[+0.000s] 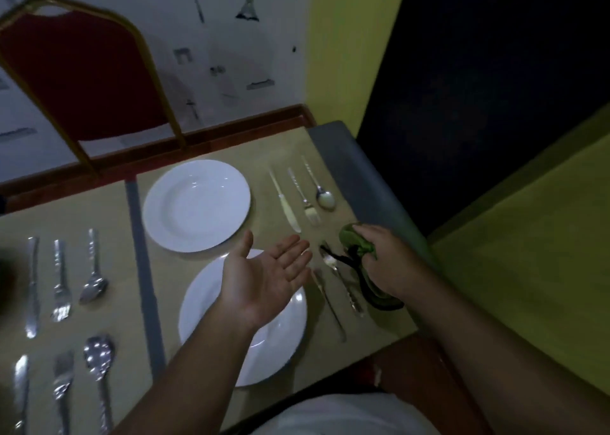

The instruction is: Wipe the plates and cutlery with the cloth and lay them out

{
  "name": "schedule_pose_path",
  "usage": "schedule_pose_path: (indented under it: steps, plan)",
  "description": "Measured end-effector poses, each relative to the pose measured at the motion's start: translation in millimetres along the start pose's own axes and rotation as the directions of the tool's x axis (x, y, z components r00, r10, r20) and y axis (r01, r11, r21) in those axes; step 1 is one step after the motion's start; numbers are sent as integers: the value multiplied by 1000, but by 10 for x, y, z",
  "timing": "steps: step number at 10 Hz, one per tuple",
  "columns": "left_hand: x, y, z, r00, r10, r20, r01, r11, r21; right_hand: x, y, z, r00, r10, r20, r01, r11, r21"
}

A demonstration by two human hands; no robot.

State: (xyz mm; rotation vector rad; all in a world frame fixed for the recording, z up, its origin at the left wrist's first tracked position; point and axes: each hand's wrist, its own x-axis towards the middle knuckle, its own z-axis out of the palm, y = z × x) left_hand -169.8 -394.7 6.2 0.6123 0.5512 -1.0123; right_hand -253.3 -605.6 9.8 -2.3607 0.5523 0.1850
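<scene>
Left hand: fingers straight, palm up, holds nothing, floats over near plate. Right hand: fingers curled tight round green cloth, low by right table edge, just beside near cutlery. Far plate behind, far cutlery in neat row beside it. Guess: near cutlery next. Do well: lift one piece with free hand, rub whole length, lay straight beside plate.

You get no readable text, labels, brands or numbers here. The wallpaper only carries small grey sketches, one an Eiffel Tower shape. Any stamps on the plates or cutlery are too blurred to tell.
</scene>
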Motion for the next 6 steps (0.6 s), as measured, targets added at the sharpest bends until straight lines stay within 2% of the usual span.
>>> schedule_pose_path:
  steps: [1, 3, 4, 5, 6]
  plan:
    - [212, -269, 225, 996, -84, 20, 83, 995, 60, -138, 347, -127, 997, 81, -18, -80, 997, 19]
    - [628, -641, 410, 988, -150, -30, 152, 977, 147, -153, 811, -137, 986, 163, -42, -166, 981, -96]
    - [755, -752, 382, 984, -157, -80, 168, 972, 163, -140, 871, -72, 990, 126, 67, -115, 981, -157]
    - [717, -716, 387, 987, -130, -95, 141, 982, 123, -99, 651, -73, 996, 64, 65, -60, 996, -63]
    - [602, -542, 371, 996, -80, -51, 83, 994, 76, 1, 274, -136, 999, 4, 36, -5, 1000, 30]
